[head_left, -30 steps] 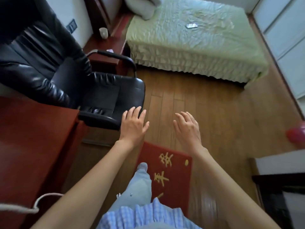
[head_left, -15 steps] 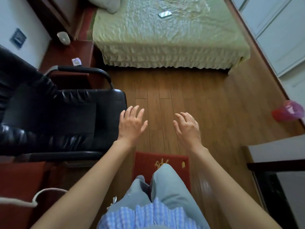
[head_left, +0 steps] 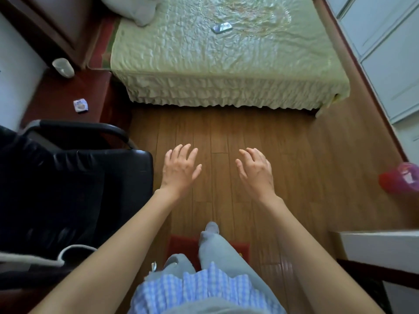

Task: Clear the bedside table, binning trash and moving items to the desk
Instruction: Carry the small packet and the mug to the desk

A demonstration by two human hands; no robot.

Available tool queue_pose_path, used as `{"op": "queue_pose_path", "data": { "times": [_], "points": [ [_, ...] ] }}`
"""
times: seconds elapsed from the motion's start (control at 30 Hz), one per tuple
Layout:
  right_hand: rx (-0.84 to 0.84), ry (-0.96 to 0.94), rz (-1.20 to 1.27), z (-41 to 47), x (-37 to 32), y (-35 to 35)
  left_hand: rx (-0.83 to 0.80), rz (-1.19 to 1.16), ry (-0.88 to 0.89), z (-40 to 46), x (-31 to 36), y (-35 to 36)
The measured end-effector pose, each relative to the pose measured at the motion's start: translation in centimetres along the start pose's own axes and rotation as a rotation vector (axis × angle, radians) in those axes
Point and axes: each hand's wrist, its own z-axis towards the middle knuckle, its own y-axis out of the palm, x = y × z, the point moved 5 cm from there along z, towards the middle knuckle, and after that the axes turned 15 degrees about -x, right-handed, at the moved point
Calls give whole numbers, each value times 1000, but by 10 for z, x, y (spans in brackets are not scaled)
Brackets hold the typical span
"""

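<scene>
The dark red bedside table (head_left: 54, 98) stands at the upper left, between the wall and the bed. On it are a white cup (head_left: 63, 67) at the back and a small white-and-blue wrapper (head_left: 80, 105) near the front. My left hand (head_left: 180, 169) and my right hand (head_left: 256, 171) hover over the wooden floor, fingers spread, holding nothing. Both are well short of the table. A pink-red bin (head_left: 401, 177) lies at the right edge of the floor.
A black leather armchair (head_left: 68, 189) fills the left side, its armrest just in front of the bedside table. The green-covered bed (head_left: 226, 60) carries a phone (head_left: 221, 27). A red mat (head_left: 181, 245) lies under my feet. White cabinets line the right wall.
I have walked forward: the bed, chair and bedside table have come nearer and the red mat has slid beneath me. Both hands stay open in front.
</scene>
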Motion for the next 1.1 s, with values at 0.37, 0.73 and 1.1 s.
{"op": "queue_pose_path", "data": {
  "times": [0.37, 0.73, 1.1],
  "points": [
    [-108, -105, -29, 134, 24, -33, -65, -84, -140, 109, -1, -6],
    [-121, -204, -51, 323, -11, -66, -31, -142, -258, 264, -73, -39],
    [-199, -366, -103, 482, -92, -74, -7, -186, -425, 370, -170, -72]
  ]
}}
